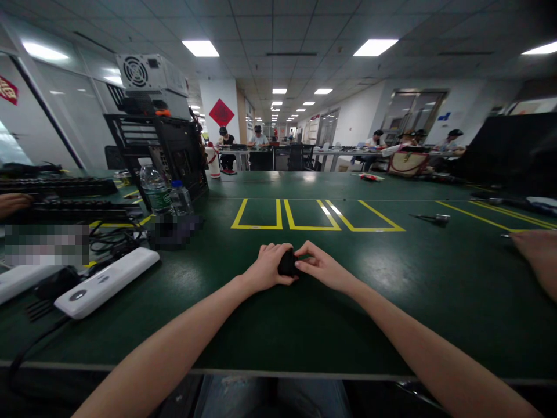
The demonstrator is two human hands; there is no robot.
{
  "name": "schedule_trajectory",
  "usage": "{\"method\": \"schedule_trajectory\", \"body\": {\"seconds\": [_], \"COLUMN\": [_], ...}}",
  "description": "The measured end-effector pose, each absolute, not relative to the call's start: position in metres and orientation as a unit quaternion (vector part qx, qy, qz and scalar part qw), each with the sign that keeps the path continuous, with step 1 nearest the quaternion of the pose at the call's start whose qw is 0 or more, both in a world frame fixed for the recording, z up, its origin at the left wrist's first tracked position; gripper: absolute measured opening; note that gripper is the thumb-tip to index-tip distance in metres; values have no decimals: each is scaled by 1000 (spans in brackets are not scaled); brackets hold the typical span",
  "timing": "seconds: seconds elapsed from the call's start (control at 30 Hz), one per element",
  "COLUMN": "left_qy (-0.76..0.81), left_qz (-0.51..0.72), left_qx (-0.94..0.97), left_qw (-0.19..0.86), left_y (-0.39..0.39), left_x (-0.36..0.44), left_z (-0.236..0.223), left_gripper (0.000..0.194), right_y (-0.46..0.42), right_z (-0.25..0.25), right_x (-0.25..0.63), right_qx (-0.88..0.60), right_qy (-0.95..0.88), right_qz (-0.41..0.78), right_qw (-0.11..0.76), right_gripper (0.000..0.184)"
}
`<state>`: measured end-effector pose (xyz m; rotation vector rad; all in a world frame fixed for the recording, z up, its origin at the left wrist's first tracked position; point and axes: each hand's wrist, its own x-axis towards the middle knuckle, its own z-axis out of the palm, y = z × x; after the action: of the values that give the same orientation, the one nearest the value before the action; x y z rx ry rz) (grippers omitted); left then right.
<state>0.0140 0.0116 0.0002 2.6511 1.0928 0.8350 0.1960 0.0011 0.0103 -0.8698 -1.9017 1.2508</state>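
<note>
A small dark, rounded object (288,263) is between my hands, just above or on the green tabletop (278,325); its kind is too dark to make out. My left hand (268,267) wraps around it from the left, with the thumb along its near side. From the right, my right hand (321,266) pinches at its edge with thumb and forefinger. Beyond my hands, yellow tape outlines (256,227) mark the table.
At left are a white power strip (108,281), tangled cables, a water bottle (155,188) and a black computer case (174,151). A metal-ended tool (435,219) lies to the right. Another person's hand (537,255) reaches in at the right edge, another (15,203) at the left.
</note>
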Motion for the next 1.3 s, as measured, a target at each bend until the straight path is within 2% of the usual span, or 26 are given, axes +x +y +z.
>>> {"method": "schedule_trajectory", "body": {"seconds": [0.3, 0.53, 0.73, 0.97, 1.17, 1.3], "left_qy": [365, 372, 367, 364, 367, 369], "left_qz": [279, 271, 282, 280, 276, 277], "left_qx": [884, 883, 883, 885, 884, 883], "left_qw": [84, 92, 80, 81, 84, 83], "left_y": [11, 9, 12, 11, 10, 9], "left_x": [14, 14, 15, 14, 15, 15], "left_z": [1, 3, 0, 2, 4, 4], "left_gripper": [59, 60, 62, 61, 60, 61], "right_y": [-3, -9, -3, 0, -5, -4], "right_z": [15, 19, 13, 10, 15, 15], "right_x": [194, 194, 193, 193, 193, 193], "right_qx": [-371, -330, -352, -367, -322, -342], "right_qy": [-726, -747, -738, -724, -723, -724], "right_qz": [476, 481, 463, 474, 506, 487], "right_qw": [330, 318, 342, 342, 344, 348], "right_gripper": [23, 28, 15, 23, 27, 18]}}
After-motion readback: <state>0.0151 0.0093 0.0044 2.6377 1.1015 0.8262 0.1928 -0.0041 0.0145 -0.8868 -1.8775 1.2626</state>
